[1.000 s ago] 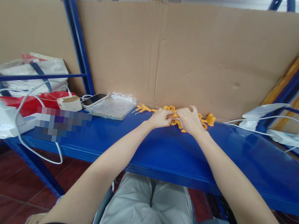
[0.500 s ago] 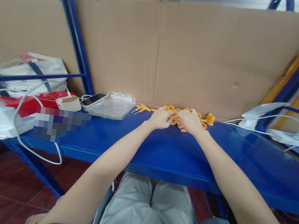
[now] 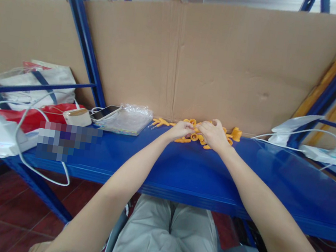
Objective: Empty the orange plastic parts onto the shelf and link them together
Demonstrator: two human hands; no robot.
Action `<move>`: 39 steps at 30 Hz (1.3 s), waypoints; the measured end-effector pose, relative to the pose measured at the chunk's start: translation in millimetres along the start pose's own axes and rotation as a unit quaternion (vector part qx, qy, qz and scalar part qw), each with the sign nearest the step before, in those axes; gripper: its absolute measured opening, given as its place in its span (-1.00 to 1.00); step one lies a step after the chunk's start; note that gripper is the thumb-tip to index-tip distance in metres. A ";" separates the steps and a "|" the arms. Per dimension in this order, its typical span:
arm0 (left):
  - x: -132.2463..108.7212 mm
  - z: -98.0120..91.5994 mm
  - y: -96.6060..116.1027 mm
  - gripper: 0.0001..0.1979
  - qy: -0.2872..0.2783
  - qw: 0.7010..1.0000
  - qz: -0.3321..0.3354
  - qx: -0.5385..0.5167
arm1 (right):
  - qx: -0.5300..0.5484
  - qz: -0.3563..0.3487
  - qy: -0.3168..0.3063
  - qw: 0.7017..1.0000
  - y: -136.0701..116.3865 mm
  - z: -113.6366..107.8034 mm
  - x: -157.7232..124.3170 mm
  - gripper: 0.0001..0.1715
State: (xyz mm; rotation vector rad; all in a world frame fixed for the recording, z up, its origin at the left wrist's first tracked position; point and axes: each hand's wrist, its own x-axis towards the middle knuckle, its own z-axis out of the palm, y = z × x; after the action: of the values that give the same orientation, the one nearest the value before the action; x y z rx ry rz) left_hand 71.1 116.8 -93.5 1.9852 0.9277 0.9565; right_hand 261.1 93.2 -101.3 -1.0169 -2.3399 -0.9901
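Several yellow-orange plastic pieces, some with round ring shapes (image 3: 194,137), lie in a cluster at the back of the blue shelf. My left hand (image 3: 180,131) is over the left part of the cluster, its fingers bent and drawn together. A longish yellow piece (image 3: 182,140) shows just below it. Close beside, my right hand (image 3: 215,135) has its fingers curled down onto the pieces. What either hand grips is hidden by the fingers. A branch-shaped yellow piece (image 3: 160,122) lies to the left, with small metal screws (image 3: 152,126) near it. A chunky yellow piece (image 3: 236,134) sits at the right end.
A cardboard panel (image 3: 228,63) stands behind the blue shelf (image 3: 180,172). To the left are a clear plastic packet (image 3: 129,122), a phone (image 3: 107,112), a white charger (image 3: 77,116) and cables. White cables and a power strip (image 3: 334,156) lie at the right.
My hands have drawn slightly apart at the fingertips, the left one moving a little left. More of the yellow pieces between and below them now shows.
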 end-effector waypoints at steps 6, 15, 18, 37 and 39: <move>-11.8 -6.1 13.5 -0.75 -0.064 0.988 -0.065 -0.127 | 0.010 -0.005 0.027 1.000 -1.2 -2.2 -0.9 -0.56; -7.7 6.3 9.4 -0.73 0.020 0.994 -0.039 0.095 | 0.034 0.003 -0.010 0.999 2.7 6.6 -3.8 -0.63; -7.2 12.6 5.8 -0.86 0.069 0.962 0.028 0.261 | 0.034 0.007 -0.022 0.999 4.8 8.8 -6.4 -0.59; -0.8 8.4 6.4 -0.75 0.044 0.998 -0.042 0.004 | 0.036 0.029 0.003 0.999 8.3 9.4 -6.7 -0.51; -2.5 5.7 7.8 -0.75 0.027 0.997 -0.060 -0.033 | 0.036 0.027 0.006 0.999 8.5 9.0 -6.4 -0.50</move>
State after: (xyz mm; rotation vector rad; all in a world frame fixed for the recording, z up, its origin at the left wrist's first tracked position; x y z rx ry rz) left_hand 77.0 109.4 -90.4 1.8355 1.0210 0.9649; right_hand 270.9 100.9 -107.4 -1.0381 -2.3091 -0.8823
